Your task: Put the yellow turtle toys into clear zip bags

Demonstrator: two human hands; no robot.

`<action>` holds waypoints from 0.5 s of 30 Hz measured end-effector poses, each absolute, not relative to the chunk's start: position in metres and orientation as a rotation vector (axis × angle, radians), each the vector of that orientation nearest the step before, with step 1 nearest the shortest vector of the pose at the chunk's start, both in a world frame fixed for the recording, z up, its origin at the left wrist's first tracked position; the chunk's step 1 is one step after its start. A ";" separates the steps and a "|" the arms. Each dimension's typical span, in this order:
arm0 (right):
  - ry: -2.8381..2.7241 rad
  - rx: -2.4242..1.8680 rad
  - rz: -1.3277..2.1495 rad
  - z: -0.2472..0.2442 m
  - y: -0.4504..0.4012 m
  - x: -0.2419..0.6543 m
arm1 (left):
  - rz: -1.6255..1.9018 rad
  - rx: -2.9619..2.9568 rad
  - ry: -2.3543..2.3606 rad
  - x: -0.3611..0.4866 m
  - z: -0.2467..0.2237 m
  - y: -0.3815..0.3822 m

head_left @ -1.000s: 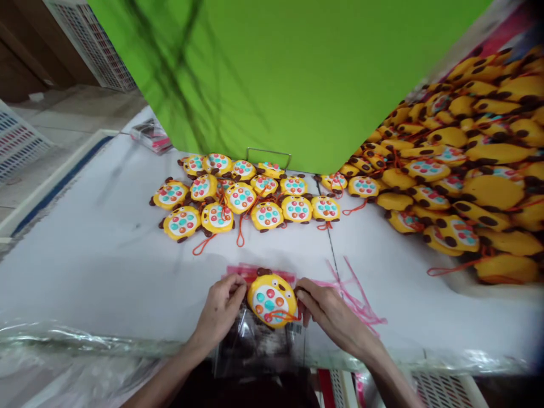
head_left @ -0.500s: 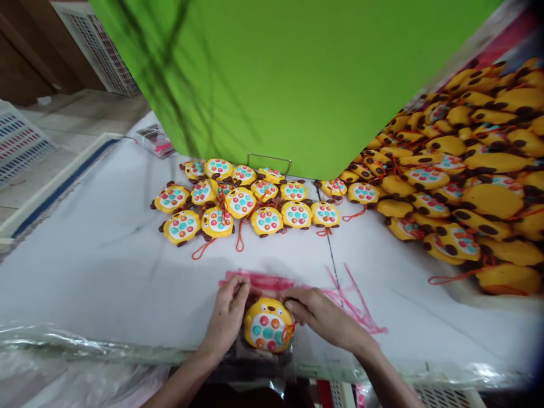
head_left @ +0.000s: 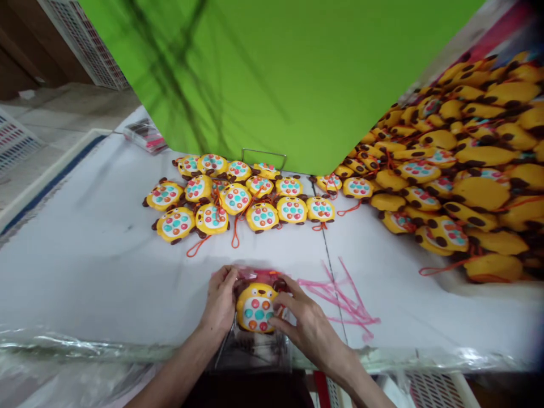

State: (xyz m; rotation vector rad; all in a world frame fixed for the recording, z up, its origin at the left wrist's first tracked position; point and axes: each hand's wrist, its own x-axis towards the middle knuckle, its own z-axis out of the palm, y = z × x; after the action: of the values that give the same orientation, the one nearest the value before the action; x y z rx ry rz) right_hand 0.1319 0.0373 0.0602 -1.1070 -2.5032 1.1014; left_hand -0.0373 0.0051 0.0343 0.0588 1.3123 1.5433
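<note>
Between my hands, near the table's front edge, is a yellow animal-shaped pop toy (head_left: 257, 311) with a white belly of coloured round buttons. It lies face up, at least partly over a clear plastic bag (head_left: 255, 351); I cannot tell how far inside it is. On the toy's left, my left hand (head_left: 220, 303) is closed on the bag's upper edge, with the thumb and fingers pinched. My right hand (head_left: 304, 314) grips the toy's right side, fingers curled over its edge near the orange cord. Part of the cord is hidden by those fingers.
Several matching toys (head_left: 236, 198) lie in rows ahead, with orange cords. A large heap of them (head_left: 480, 192) fills the right side. A green panel (head_left: 276, 79) overhangs the back, above a wire stand (head_left: 264, 152). A packet stack (head_left: 145, 136) sits back left.
The toy has moved slightly up from the table's front edge, and more of the bag shows below it. My right hand has shifted from the toy's upper corner down onto its right side.
</note>
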 end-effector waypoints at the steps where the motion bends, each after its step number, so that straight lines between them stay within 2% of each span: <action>1: -2.502 -1.106 1.076 0.059 0.037 0.131 | 1.545 0.062 1.318 -0.037 0.035 0.005; 9: -2.480 -0.866 0.980 0.066 0.058 0.135 | 1.508 0.273 1.448 -0.038 0.032 -0.001; 15: -2.667 -0.787 1.004 0.066 0.061 0.133 | 1.453 0.409 1.549 -0.038 0.027 -0.003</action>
State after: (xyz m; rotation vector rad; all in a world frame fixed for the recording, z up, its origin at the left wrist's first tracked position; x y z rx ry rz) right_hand 0.1329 0.0612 0.0658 -0.7873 -2.6670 1.0042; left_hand -0.0379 -0.0029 0.0270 0.4086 1.5492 1.4528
